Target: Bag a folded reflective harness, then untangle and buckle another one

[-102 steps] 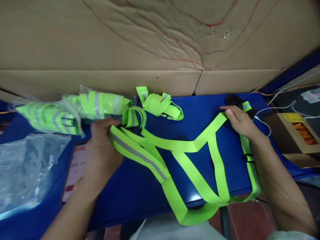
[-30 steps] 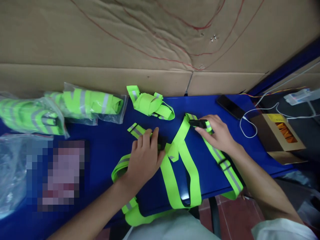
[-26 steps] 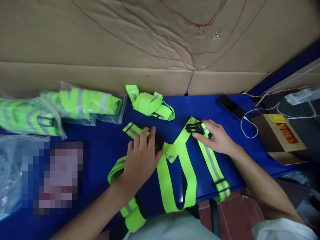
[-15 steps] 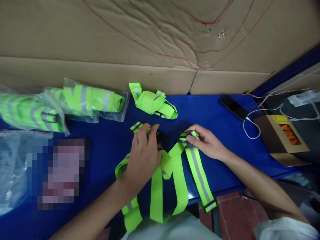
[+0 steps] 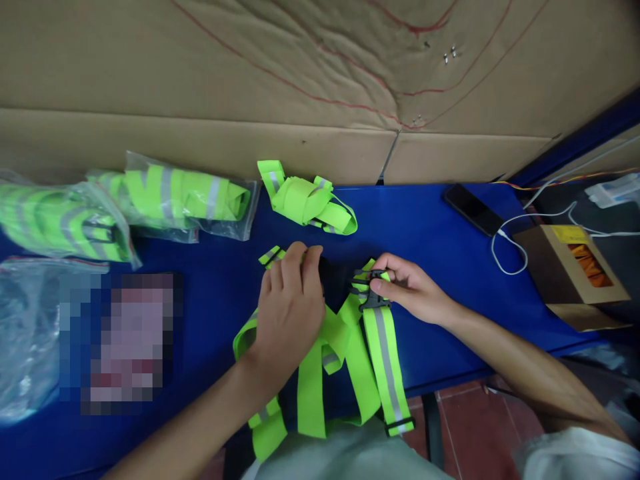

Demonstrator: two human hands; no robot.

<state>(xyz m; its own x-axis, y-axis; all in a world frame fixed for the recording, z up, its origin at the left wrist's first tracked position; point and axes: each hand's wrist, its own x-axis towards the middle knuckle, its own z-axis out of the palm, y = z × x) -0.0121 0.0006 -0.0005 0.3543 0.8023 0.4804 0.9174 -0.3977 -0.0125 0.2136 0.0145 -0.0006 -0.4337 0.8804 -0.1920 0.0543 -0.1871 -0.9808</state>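
A fluorescent yellow-green reflective strap harness (image 5: 313,393) with grey stripes lies in loops across the near table edge. My left hand (image 5: 290,313) is closed over its upper left part, and a short strap end pokes out past the knuckles. What lies under the palm is hidden. Beside those fingertips is a dark black piece (image 5: 334,277) whose kind I cannot make out. Between thumb and fingers, my right hand (image 5: 407,287) pinches a black plastic buckle (image 5: 376,293) on the harness. From this buckle a grey-striped strap end with a black slider (image 5: 400,425) hangs down.
Another bundled reflective strap (image 5: 305,200) lies at the back. Bagged reflective straps (image 5: 180,197) and a clear plastic bag (image 5: 30,333) are on the left, near a blurred-out item (image 5: 133,333). A phone (image 5: 473,210) with a white cable and a cardboard box (image 5: 575,267) are right.
The buckle in my right hand has turned more upright and shifted slightly left, its strap end swinging left. My left hand stays nearly in place. The whole view has shifted a little.
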